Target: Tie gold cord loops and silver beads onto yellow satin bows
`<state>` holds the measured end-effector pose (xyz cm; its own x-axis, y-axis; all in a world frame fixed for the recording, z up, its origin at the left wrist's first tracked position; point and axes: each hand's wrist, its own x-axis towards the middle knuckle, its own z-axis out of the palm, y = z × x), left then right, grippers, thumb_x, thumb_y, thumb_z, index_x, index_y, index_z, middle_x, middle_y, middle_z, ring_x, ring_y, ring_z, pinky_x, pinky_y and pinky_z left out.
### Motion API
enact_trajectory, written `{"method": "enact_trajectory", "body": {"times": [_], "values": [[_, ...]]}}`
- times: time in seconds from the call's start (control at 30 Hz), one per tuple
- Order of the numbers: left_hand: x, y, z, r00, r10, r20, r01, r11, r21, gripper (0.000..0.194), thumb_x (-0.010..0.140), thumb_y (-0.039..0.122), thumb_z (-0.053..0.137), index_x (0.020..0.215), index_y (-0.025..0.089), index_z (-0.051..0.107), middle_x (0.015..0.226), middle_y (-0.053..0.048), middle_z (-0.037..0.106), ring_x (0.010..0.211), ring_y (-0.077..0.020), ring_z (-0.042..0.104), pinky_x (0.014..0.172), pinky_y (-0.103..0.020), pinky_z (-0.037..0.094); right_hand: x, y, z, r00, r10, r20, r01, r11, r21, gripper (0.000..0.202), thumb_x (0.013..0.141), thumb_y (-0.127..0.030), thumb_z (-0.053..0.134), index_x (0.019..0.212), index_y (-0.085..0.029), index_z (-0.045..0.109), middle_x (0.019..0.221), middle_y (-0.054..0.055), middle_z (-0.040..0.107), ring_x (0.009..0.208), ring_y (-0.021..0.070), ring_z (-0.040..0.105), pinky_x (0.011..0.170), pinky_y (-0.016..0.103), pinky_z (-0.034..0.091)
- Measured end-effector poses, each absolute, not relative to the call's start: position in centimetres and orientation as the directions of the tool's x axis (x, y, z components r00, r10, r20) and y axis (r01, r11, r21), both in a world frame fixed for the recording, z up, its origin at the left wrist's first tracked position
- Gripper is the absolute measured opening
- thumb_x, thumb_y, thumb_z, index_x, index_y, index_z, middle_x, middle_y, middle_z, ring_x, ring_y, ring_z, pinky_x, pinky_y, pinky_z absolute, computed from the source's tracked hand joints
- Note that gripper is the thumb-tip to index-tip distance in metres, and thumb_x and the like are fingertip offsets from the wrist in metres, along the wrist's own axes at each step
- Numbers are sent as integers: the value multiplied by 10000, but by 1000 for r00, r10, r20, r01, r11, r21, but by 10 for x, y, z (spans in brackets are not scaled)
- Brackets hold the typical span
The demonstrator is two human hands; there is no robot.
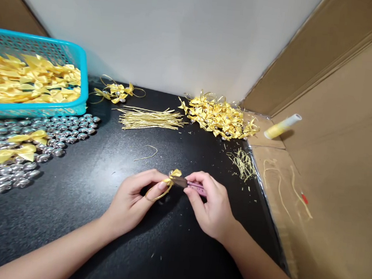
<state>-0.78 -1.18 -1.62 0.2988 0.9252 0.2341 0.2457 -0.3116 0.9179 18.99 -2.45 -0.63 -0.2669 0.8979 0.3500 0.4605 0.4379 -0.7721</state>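
Between the thumb and fingers of my left hand (137,198) is a yellow ribbon bow (176,173) on a loop of gold wire (158,199). A silver bead partly shows beside the bow. My right hand (210,205) is closed on purple-handled thread snips (197,187). Their dark metal tip points left and meets the bow by my left fingertips; whether the blades are apart I cannot tell. Beyond my hands, a curved piece of gold wire (150,152) lies on the black table (91,231).
At left, a turquoise basket (86,75) holds many yellow bows, with silver beads (71,130) spread before it. Behind are gold wire strips (151,119) and a pile of beaded bows (221,116). Wire offcuts (243,164) lie right, near a cardboard wall (345,128) and a yellow-white tube (282,126).
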Motion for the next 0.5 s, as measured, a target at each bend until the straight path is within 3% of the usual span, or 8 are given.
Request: {"method": "enact_trajectory", "body": {"times": [0.5], "values": [[-6, -11, -16, 302, 928, 220, 269, -304, 914, 197, 907, 242, 537, 788, 181, 682, 636, 13, 640, 566, -106, 570, 565, -204, 430, 187, -25, -11, -216, 930, 296, 456, 364, -812, 92, 911, -234, 541, 995, -198, 550, 888, 35, 679, 764, 127, 687, 720, 250, 590]]}}
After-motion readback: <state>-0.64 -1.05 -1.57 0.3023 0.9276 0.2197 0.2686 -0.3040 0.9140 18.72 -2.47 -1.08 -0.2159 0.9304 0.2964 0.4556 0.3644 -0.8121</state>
